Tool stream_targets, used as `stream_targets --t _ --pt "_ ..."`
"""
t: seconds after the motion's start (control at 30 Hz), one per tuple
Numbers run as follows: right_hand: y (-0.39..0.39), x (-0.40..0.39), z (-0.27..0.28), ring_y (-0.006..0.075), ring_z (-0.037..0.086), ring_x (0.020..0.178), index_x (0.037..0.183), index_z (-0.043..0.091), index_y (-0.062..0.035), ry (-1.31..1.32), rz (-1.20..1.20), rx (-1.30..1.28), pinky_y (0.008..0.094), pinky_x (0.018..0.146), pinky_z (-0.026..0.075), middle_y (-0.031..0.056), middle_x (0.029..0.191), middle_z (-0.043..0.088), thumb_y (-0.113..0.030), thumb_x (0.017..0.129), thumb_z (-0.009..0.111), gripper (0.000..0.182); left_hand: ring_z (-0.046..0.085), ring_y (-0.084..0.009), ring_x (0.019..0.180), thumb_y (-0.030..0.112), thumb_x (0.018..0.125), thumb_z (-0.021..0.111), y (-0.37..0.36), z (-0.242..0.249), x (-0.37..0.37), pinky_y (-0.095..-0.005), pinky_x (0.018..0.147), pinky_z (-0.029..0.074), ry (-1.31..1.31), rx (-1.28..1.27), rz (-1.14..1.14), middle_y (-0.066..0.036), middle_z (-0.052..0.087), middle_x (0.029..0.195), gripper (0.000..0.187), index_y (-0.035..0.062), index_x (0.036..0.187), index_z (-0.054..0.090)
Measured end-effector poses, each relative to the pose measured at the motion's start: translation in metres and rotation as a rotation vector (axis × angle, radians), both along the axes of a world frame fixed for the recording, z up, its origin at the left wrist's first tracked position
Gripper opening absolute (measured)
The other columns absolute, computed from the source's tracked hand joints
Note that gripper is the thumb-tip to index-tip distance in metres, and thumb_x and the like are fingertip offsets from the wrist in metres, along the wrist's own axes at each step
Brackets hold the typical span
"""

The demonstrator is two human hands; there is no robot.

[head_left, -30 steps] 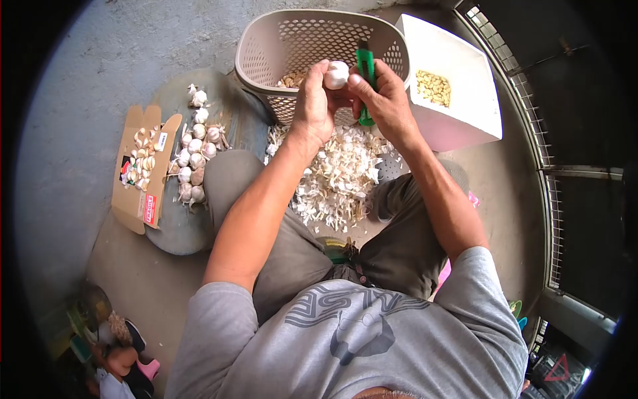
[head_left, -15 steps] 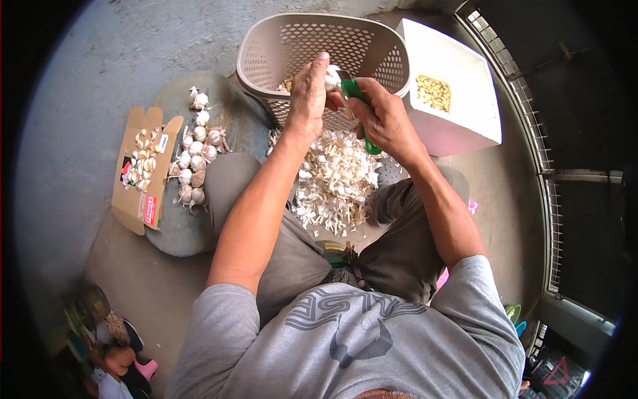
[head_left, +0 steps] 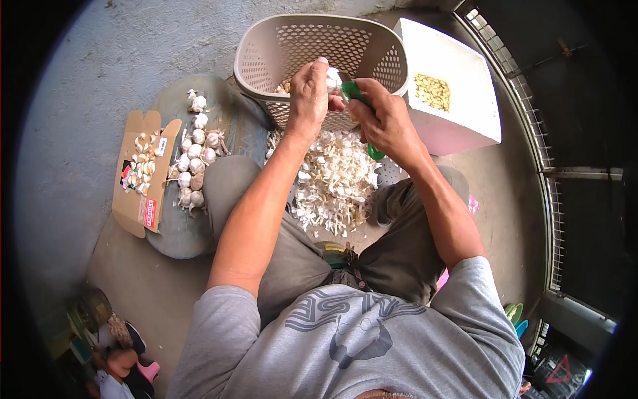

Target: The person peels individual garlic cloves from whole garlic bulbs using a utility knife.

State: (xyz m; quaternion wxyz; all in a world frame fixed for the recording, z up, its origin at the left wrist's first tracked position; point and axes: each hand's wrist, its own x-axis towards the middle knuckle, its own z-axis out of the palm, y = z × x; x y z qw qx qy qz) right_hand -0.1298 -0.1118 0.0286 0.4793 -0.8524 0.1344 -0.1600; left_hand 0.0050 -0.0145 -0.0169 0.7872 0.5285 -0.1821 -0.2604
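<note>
My left hand [head_left: 310,96] is closed around a white garlic bulb [head_left: 333,80], held over the near rim of the basket. My right hand [head_left: 387,120] grips a green plastic-handled tool [head_left: 350,91] right beside the bulb. The working end of that tool is too hidden to tell its kind. Below both hands, a heap of papery garlic skins [head_left: 337,183] lies on the floor between my legs. To the left, several whole garlic bulbs [head_left: 195,151] rest in a cluster on a dark rounded surface [head_left: 176,236].
A beige perforated basket [head_left: 249,56] with some garlic pieces inside stands in front. Right of it is a white foam box [head_left: 475,90] holding pale yellow cloves [head_left: 432,92]. Loose cloves [head_left: 141,159] lie on flattened cardboard [head_left: 129,211] at left. Another person [head_left: 119,362] shows at lower left.
Both hands have dropped slightly, still holding the garlic bulb and the green tool. The tool's lower handle end shows less now. The view has shifted a little.
</note>
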Motion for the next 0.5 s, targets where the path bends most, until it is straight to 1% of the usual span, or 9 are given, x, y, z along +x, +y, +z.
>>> stream_targets --t 0.1,0.2,0.33,0.43,0.47,0.5 --pt "-0.001 0.0 0.001 0.0204 0.065 0.066 0.123 0.058 0.0029 -0.034 0.02 -0.017 0.0372 0.062 0.05 0.019 0.077 0.066 -0.014 0.099 0.064 0.029 0.062 -0.0157 0.048 0.041 0.104 0.051 0.001 0.0 0.001 -0.0288 0.045 0.054 -0.017 -0.004 0.018 -0.006 0.062 0.069 0.04 0.0026 0.094 0.06" --pt "0.001 -0.001 0.008 0.0252 0.064 0.064 0.12 0.058 0.0028 0.068 0.01 -0.025 0.0401 0.061 0.049 0.0212 0.075 0.064 -0.013 0.099 0.064 0.027 0.062 -0.0156 0.05 0.04 0.104 0.051 0.001 -0.001 0.001 -0.0293 0.046 0.055 -0.059 0.022 0.036 -0.006 0.062 0.072 0.041 0.0016 0.094 0.061" --pt "0.0 -0.002 0.005 0.0338 0.063 0.063 0.117 0.058 0.0017 0.019 0.053 -0.124 0.0429 0.062 0.048 0.0236 0.073 0.062 -0.01 0.097 0.063 0.024 0.062 -0.015 0.055 0.038 0.105 0.051 0.0 -0.004 0.005 -0.0297 0.046 0.055 -0.115 0.038 0.069 -0.005 0.06 0.077 0.041 0.0005 0.092 0.061" --pt "0.001 -0.005 0.006 0.04 0.061 0.064 0.111 0.059 0.0016 0.033 0.088 -0.152 0.0448 0.062 0.048 0.0246 0.073 0.061 -0.009 0.095 0.062 0.02 0.06 -0.0152 0.054 0.041 0.106 0.047 -0.006 -0.017 0.015 -0.0309 0.044 0.051 -0.281 0.064 0.145 -0.005 0.055 0.07 0.049 -0.0012 0.081 0.055" --pt "0.001 -0.005 0.005 0.0415 0.061 0.065 0.109 0.058 0.0018 0.038 0.093 -0.169 0.0457 0.063 0.048 0.0248 0.072 0.06 -0.009 0.094 0.062 0.018 0.06 -0.0158 0.054 0.04 0.106 0.048 -0.007 -0.023 0.015 -0.031 0.044 0.052 -0.236 0.053 0.127 -0.006 0.056 0.07 0.05 -0.0019 0.081 0.055" --pt "0.0 -0.005 0.005 0.043 0.061 0.066 0.106 0.058 0.002 0.043 0.098 -0.185 0.0467 0.063 0.048 0.025 0.072 0.06 -0.009 0.094 0.062 0.017 0.061 -0.0163 0.054 0.04 0.106 0.048 -0.006 -0.018 0.011 -0.0311 0.045 0.052 -0.191 0.042 0.108 -0.006 0.057 0.069 0.05 -0.0026 0.08 0.056"
